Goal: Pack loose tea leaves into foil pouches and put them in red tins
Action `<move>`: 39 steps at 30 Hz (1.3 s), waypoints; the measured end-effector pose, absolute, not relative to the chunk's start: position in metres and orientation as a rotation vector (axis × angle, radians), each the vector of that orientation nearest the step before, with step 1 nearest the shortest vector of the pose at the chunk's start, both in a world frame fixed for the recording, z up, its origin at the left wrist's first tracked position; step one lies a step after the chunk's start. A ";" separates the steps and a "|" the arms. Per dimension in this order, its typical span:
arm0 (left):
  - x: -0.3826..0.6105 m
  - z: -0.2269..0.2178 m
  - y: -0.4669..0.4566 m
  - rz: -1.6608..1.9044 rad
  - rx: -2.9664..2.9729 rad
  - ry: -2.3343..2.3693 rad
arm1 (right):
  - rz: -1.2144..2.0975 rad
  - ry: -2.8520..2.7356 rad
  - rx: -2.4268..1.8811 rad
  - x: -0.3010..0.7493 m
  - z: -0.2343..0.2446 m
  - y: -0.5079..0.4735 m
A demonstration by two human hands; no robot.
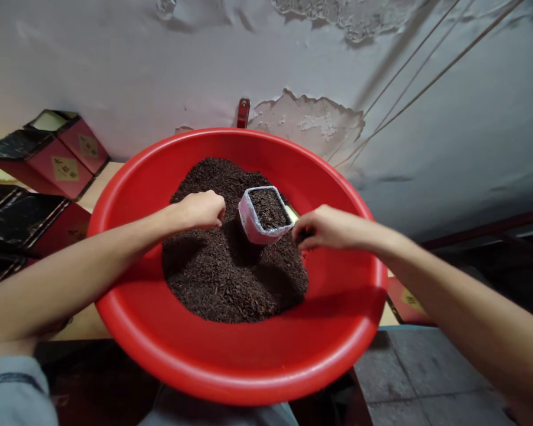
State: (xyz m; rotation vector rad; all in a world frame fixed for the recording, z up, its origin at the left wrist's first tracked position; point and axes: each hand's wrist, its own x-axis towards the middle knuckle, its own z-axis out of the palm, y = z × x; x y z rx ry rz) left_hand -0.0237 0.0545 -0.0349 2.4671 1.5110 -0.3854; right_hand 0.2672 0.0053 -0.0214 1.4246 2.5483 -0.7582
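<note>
A large red basin (249, 367) holds a heap of dark loose tea leaves (222, 278). A small whitish plastic bag (254, 228), filled with the same leaves, stands tilted in the heap. My left hand (201, 209) rests curled on the heap just left of the bag, fingers closed; what they hold is hidden. My right hand (323, 227) is at the bag's right edge, fingers pinched together over the leaves.
Red and black boxes (48, 160) are stacked at the left on a wooden surface. A peeling grey wall (426, 118) rises behind the basin. Another red box (406, 302) lies under the basin's right rim. Grey floor tiles (417, 373) show at lower right.
</note>
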 end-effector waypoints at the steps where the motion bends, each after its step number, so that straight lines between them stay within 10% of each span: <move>1: -0.023 -0.035 0.059 -0.387 2.416 1.516 | -0.718 2.624 1.470 0.268 -0.009 0.011; 10: 0.005 -0.065 0.085 0.029 1.536 1.299 | -1.098 2.749 1.949 0.261 -0.013 0.041; 19: 0.026 -0.059 0.103 0.130 1.864 1.314 | -2.097 1.358 2.321 0.231 -0.060 0.004; 34: 0.008 -0.080 0.074 0.287 1.163 1.210 | -1.678 2.014 2.343 0.234 -0.071 0.062; 39: 0.014 -0.079 0.074 0.442 1.072 1.203 | -2.254 1.472 2.346 0.234 -0.088 0.059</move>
